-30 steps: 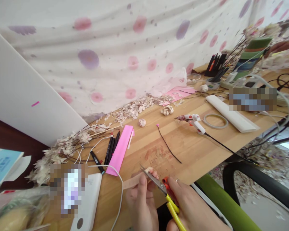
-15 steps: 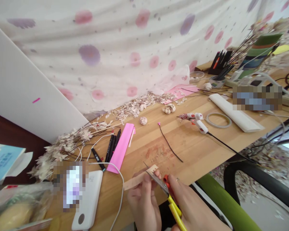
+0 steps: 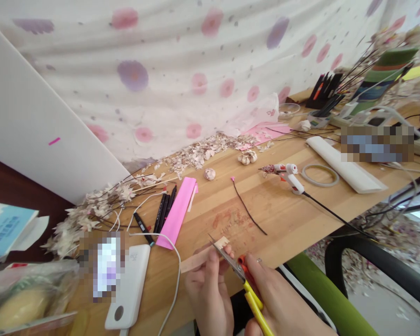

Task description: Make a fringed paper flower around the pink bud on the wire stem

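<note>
Wooden tabletop [image 3: 283, 217]; paper strip [image 3: 193, 262] pinched in left hand [image 3: 211, 287], right hand [image 3: 275, 291] gripping scissors [image 3: 238, 269] across strip's end.

"What colours are the scissors [image 3: 238, 269]?"
"Yellow and orange-red handles, grey blades. The half-covered strip [image 3: 197, 261] is probably peach."
"And the worktop [image 3: 294, 219]?"
"Light brown grain, reddish smears [image 3: 227, 220] towards the near edge. Along the far edge, a white curtain [image 3: 168, 109] blotched pink and purple."

A triangular sign [image 3: 270, 112] marks the white bag [image 3: 259, 115]; lettering [image 3: 11, 231] on the blue box [image 3: 21, 217] is unreadable.
</note>
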`<state>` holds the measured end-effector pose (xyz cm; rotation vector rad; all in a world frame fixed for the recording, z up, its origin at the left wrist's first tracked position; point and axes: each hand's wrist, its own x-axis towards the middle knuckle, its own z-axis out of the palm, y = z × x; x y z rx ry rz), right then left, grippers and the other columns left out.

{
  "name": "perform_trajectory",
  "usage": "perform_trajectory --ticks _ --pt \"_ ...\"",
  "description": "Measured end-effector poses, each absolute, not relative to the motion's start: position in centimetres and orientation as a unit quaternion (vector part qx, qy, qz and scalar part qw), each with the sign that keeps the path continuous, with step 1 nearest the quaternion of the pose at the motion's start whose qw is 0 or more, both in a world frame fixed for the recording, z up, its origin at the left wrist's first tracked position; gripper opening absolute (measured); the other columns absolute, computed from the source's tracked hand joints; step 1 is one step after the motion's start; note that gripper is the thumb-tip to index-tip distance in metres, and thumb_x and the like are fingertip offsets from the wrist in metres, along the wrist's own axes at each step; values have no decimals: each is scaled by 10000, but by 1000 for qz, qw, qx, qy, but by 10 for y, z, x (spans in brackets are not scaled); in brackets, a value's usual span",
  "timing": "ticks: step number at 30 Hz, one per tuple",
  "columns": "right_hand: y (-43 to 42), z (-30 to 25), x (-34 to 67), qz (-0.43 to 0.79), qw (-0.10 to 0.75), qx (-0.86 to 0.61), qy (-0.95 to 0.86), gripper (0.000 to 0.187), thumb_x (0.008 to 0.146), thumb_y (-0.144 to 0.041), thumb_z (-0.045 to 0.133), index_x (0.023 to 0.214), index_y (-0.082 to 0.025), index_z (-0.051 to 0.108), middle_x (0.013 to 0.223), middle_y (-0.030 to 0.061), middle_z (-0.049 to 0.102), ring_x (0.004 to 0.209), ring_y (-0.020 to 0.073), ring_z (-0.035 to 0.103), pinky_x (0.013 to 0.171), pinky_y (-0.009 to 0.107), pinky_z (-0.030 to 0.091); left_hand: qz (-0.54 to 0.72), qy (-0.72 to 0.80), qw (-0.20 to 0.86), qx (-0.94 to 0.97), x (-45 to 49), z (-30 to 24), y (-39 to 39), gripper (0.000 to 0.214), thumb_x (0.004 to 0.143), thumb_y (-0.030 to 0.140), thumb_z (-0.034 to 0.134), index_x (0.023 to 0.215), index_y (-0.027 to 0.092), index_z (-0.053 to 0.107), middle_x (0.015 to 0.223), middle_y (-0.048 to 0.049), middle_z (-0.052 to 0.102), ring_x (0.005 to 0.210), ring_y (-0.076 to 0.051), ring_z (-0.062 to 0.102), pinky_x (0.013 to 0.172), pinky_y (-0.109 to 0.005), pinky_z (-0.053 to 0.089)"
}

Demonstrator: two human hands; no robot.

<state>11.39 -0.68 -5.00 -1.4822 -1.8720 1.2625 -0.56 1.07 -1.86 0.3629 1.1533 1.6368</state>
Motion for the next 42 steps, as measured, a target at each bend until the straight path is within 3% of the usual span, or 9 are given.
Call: perform_trajectory --ticks 7,10,14,17,21,25,34,38,42 --pt "-4 -41 113 469 190 -550 -664 580 572 -390 836 804 -270 319 854 62 637 730 237 530 650 314 398 685 473 536 142 -7 -21 11 354 536 473 977 719 209 830 723 -57 797 655 -171 765 643 -209 632" --pt "-6 -42 114 468 185 -557 -660 567 598 -380 837 804 -270 321 828 48 640 716 231 540 633 304 397 687 467 536 154 -8 -22 11 352 565 474 966 746 203 832 732 -57 792 667 -174 764 647 -217 635" --pt "-8 -49 117 434 221 -545 -683 653 610 -647 833 824 -265 348 842 62 655 701 246 576 622 322 423 697 457 524 176 -9 -24 11 325 618 465 943 751 192 827 740 -64 788 678 -191 768 643 -239 642" --pt "-10 -56 119 415 284 -519 -691 771 619 -908 677 913 -237 436 899 100 678 728 281 637 671 368 487 707 444 521 178 -9 -23 12 309 616 453 946 697 188 809 705 -64 781 647 -189 760 616 -244 641" --pt "-12 -62 119 382 333 -487 -712 892 720 -1004 442 1071 -187 511 1005 163 693 851 326 693 760 406 541 703 453 523 164 -7 -21 12 340 580 472 958 665 185 797 682 -61 775 631 -189 753 608 -248 641" --pt "-11 -63 116 377 339 -493 -707 1043 590 -1097 275 1023 -183 534 937 159 705 775 324 686 706 415 542 692 461 526 180 -6 -20 10 307 611 460 944 674 191 809 705 -58 777 671 -187 754 650 -249 642" --pt "-7 -57 115 386 306 -505 -708 933 557 -1102 305 891 -241 438 804 81 668 631 253 611 588 346 466 681 482 528 160 -5 -19 10 334 569 489 959 688 209 823 711 -58 788 661 -177 748 633 -227 626" --pt "-7 -52 116 393 281 -508 -713 791 673 -994 538 893 -244 410 812 66 653 643 237 588 585 328 439 683 485 526 146 -5 -19 12 350 526 487 975 665 206 820 681 -61 786 638 -174 748 616 -220 623" --pt "-8 -53 116 391 279 -510 -713 741 666 -896 685 874 -249 390 817 68 663 643 234 588 575 316 423 678 498 525 131 -4 -19 12 386 491 498 980 656 189 817 687 -77 791 631 -186 752 610 -238 628"
